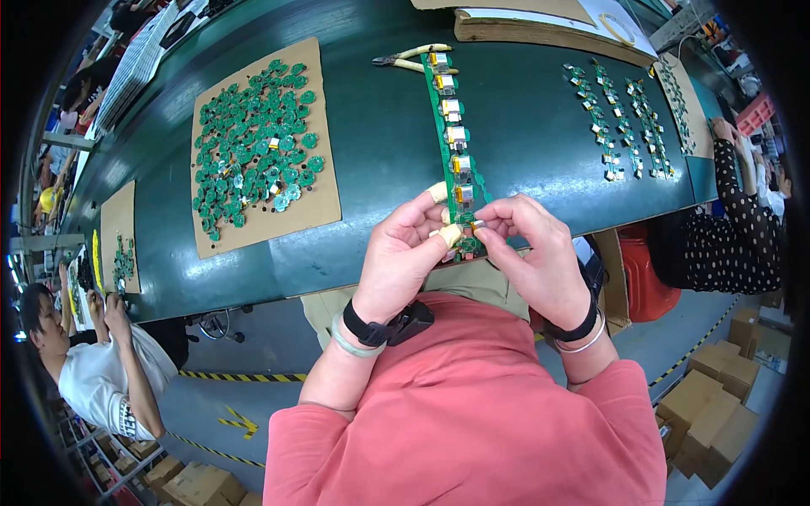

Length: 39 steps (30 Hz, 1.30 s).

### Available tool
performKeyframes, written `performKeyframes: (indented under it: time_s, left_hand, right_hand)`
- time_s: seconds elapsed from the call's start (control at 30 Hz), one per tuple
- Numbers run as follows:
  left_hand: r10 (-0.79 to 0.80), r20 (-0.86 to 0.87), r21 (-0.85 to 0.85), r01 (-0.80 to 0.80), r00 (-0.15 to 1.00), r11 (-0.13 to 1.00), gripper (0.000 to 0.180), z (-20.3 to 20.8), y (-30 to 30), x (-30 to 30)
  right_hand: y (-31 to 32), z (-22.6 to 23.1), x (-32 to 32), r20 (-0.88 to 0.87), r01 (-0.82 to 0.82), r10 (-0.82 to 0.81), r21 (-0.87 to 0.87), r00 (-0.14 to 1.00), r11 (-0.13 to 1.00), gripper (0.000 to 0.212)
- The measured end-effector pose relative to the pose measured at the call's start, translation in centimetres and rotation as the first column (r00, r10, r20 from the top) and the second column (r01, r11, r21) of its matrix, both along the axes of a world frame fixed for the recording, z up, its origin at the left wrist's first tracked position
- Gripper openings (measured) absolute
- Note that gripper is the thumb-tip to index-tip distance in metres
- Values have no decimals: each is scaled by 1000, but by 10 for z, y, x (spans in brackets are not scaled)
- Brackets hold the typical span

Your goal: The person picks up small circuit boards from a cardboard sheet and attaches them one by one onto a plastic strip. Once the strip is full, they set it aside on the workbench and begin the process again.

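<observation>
A long green circuit board strip (pixel 440 126) runs away from me across the table, carrying a row of small silver pieces with orange ends that look like battery cells. At its near end, my left hand (pixel 396 253) is closed, thumb and fingers gripping the strip; pale yellow covers wrap those fingertips. My right hand (pixel 540 244) pinches a small silver-and-orange battery cell (pixel 478 225) between thumb and forefinger, right against the strip's near boards. The fingers partly hide the contact there. Cutting pliers (pixel 412 62) with cream handles lie at the strip's far end.
On the left, a cardboard sheet (pixel 327 202) bears many small round green boards. Several assembled board rows (pixel 614 110) lie to the right. A cardboard box (pixel 540 32) stands at the far edge. Co-workers sit left (pixel 110 371) and right (pixel 734 228); a red stool (pixel 648 270) is at right.
</observation>
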<state>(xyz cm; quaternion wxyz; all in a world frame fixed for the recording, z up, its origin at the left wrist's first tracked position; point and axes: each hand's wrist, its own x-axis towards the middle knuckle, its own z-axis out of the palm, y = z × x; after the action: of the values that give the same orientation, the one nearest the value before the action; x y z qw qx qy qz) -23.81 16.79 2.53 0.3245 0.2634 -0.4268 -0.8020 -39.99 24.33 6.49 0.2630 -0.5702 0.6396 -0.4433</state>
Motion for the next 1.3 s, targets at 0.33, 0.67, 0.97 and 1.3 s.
performKeyframes:
  time_s: [0.33,0.67,0.97,1.3]
  left_hand:
    - [35,10,-30,-34,999,999,48,0,3,-1]
    - [72,29,-87,-69,997,994,50,-9,7,-3]
    - [-11,28,-51,12,1000,999,49,-10,5,-1]
    - [3,-17,105,-1,1000,994,46,-13,5,2]
  right_hand:
    - [0,-9,-2,9,9,-9,41,1000,999,14]
    - [1,-7,-8,-151,-38,44,44,987,998,13]
    - [-3,-22,-1,287,24,-57,117,956,993,11]
    - [1,-17,4,110,-1,0,17,994,1000,11]
